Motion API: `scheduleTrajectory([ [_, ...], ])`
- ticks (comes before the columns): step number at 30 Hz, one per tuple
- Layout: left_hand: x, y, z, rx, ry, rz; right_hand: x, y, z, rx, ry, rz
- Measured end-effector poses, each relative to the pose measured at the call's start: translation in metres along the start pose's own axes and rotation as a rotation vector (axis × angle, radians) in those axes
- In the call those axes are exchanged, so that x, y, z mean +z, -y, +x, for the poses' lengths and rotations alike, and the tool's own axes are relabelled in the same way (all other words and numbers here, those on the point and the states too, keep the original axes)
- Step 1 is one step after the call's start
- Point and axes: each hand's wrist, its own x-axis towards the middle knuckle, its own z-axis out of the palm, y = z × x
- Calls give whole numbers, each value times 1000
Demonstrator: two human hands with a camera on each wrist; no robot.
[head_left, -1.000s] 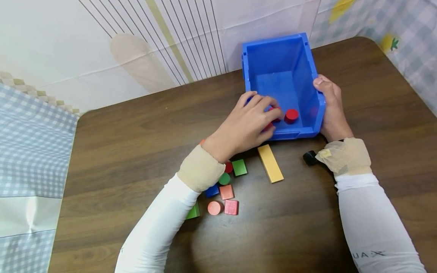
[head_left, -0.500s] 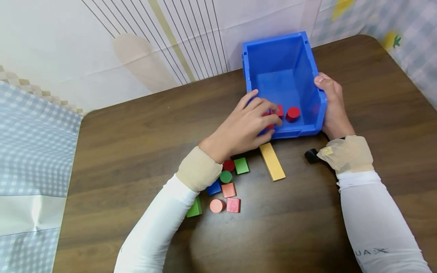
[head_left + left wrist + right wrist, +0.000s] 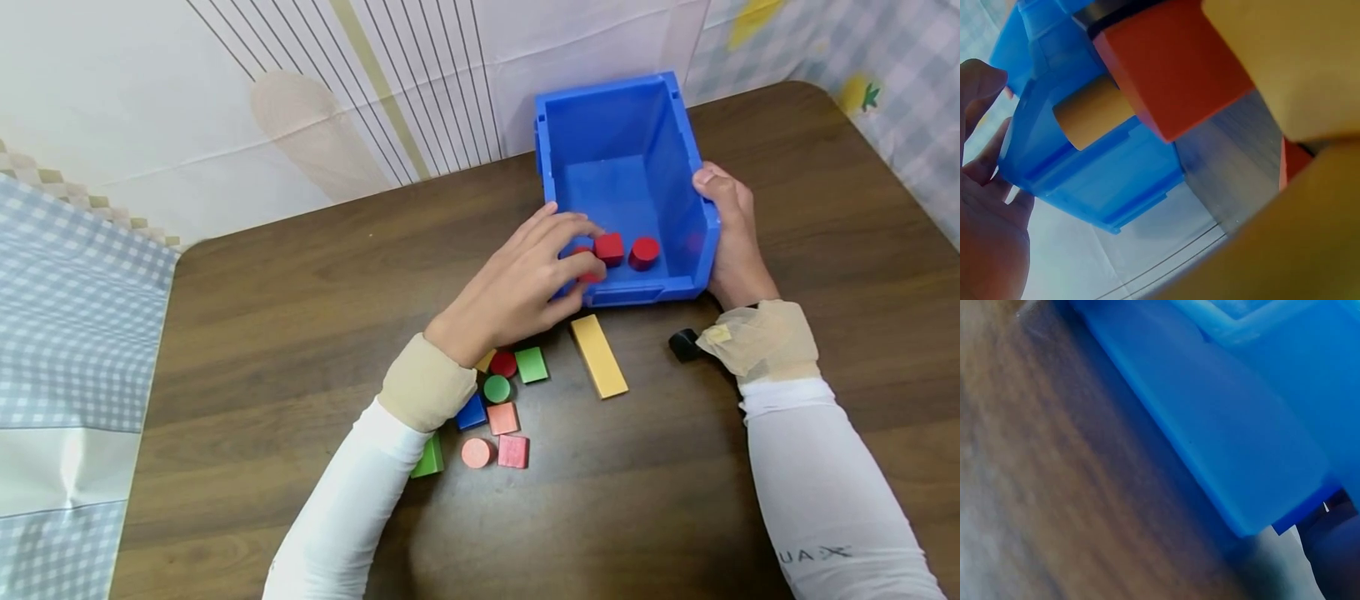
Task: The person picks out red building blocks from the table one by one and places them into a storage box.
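In the head view a blue storage bin (image 3: 626, 292) stands at the back of the table. My right hand (image 3: 735, 237) grips its right side, thumb over the rim. My left hand (image 3: 528, 275) reaches over the front left rim with its fingers spread and bent. Beneath those fingers is a red round block (image 3: 590, 277), partly hidden. Beside it in the bin lie a red cube (image 3: 609, 249) and a red cylinder (image 3: 644, 253). In the left wrist view, my left hand (image 3: 991, 231) is at the bin's edge. The right wrist view mostly shows the bin's wall (image 3: 1210, 419).
A yellow plank (image 3: 598, 357) lies before the bin. Several loose blocks, among them a green square (image 3: 532, 365), a pink square (image 3: 513, 451) and a green cylinder (image 3: 497, 388), lie under and beside my left forearm. A black object (image 3: 684, 344) is beside my right wrist.
My left hand has drawn slightly left and back, uncovering the red cube in the bin. The right hand keeps its hold on the bin's side.
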Motion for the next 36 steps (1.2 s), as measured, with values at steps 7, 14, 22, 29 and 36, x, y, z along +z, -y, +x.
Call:
scheduleTrajectory([
  [7,2,-7,-8,4,-110,-42,0,1,0,-4,-8,10],
  [14,-1,-12,-15,-45,-90,-53,-1,2,-1,6,-6,4],
  [22,-5,-19,-26,-107,-6,-41,0,0,-4,17,17,-11],
  [29,-10,-24,-28,-106,33,-32,-1,3,-8,7,-3,14],
  [36,-20,-29,-35,-129,65,-42,1,6,-9,10,12,20],
])
